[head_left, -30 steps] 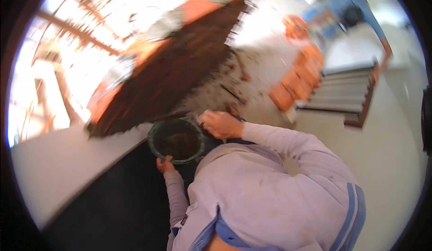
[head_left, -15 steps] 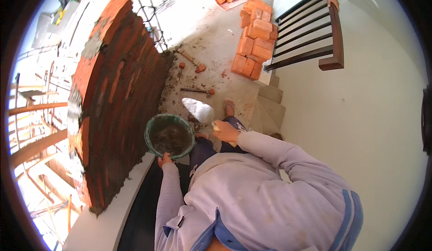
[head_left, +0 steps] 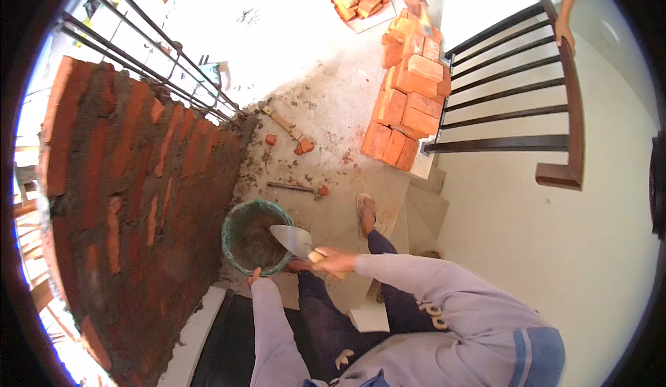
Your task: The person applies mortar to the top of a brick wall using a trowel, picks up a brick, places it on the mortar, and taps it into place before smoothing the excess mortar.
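My left hand (head_left: pixel 257 276) grips the near rim of a green bucket (head_left: pixel 227 251) that has grey mortar (head_left: pixel 260 243) inside. Closed round the pale handle of a trowel is my right hand (head_left: pixel 331 261), just right of the bucket. The trowel's metal blade (head_left: pixel 291 240) points left, its tip over the bucket's right rim. A brick wall (head_left: pixel 139 213) smeared with mortar stands to the left of the bucket.
Stacked orange bricks (head_left: pixel 408 102) stand by a dark stair railing (head_left: pixel 510 144). Beyond is a round container of bricks (head_left: pixel 359 2). A person's hand (head_left: pixel 415 4) is over the stack, another hand (head_left: pixel 565 34) on the railing. A hammer (head_left: pixel 297 188) and a wooden-handled tool (head_left: pixel 283 124) lie on the floor.
The trowel has moved left and down from above the floor to the bucket's rim. The bucket sits lower in view. A co-worker's hand has come over the brick stack.
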`<state>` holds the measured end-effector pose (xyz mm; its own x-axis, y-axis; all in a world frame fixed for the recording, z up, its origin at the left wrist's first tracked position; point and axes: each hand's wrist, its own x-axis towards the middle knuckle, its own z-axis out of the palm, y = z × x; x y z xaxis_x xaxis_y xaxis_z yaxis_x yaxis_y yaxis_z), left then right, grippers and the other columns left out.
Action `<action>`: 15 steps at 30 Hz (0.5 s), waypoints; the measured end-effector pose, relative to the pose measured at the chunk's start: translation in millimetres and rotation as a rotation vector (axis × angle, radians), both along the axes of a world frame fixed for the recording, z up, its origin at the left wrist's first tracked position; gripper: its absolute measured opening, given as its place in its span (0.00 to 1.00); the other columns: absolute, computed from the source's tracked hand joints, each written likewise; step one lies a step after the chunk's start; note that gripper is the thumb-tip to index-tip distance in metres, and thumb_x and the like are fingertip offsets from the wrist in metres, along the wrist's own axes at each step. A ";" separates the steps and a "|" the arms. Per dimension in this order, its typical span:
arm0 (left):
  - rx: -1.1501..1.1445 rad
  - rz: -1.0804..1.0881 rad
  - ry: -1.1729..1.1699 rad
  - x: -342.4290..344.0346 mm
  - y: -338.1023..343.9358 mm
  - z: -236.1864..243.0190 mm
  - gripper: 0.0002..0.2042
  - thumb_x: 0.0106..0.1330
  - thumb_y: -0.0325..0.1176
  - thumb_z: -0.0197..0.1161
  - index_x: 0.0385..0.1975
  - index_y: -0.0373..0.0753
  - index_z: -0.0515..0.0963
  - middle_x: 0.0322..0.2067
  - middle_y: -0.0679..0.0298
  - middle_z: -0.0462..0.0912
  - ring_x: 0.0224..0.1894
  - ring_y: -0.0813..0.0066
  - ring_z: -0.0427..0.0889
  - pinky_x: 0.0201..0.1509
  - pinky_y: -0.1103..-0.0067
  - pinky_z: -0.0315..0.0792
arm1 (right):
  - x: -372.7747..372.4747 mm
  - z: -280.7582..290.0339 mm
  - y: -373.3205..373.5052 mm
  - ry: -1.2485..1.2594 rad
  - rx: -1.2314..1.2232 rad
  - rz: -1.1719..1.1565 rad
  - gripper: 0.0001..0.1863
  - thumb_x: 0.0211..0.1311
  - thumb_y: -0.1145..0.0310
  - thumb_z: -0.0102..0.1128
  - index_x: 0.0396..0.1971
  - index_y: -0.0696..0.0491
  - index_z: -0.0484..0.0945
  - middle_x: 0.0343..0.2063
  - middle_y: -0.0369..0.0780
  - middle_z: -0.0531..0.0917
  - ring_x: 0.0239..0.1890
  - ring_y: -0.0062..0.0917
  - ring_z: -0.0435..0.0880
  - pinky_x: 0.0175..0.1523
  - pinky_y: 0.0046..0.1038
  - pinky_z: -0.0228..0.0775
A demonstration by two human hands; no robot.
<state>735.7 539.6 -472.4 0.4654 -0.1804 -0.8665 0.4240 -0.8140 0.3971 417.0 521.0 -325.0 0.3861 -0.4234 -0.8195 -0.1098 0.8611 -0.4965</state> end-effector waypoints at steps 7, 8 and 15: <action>-0.074 0.319 0.040 -62.8 -21.0 -122.6 0.25 0.59 0.27 0.65 0.58 0.41 0.69 0.53 0.58 0.73 0.53 0.61 0.72 0.50 0.63 0.73 | 18.5 -148.9 -72.3 0.110 0.111 0.041 0.16 0.58 0.62 0.60 0.40 0.55 0.69 0.23 0.39 0.78 0.16 0.25 0.75 0.19 0.32 0.66; -0.125 0.326 0.039 -68.8 -20.5 -142.4 0.27 0.59 0.27 0.65 0.60 0.41 0.68 0.52 0.58 0.74 0.52 0.61 0.72 0.52 0.63 0.72 | 15.5 -164.7 -79.5 0.125 0.120 0.047 0.16 0.58 0.62 0.60 0.40 0.55 0.69 0.23 0.39 0.78 0.16 0.25 0.75 0.19 0.32 0.66; -0.101 -1.085 -0.464 32.3 59.7 -263.5 0.26 0.62 0.33 0.66 0.60 0.42 0.67 0.51 0.53 0.74 0.53 0.60 0.73 0.56 0.64 0.70 | 20.5 -162.3 -84.4 -0.418 0.229 -0.499 0.13 0.60 0.63 0.61 0.41 0.48 0.69 0.22 0.30 0.73 0.17 0.18 0.73 0.17 0.25 0.66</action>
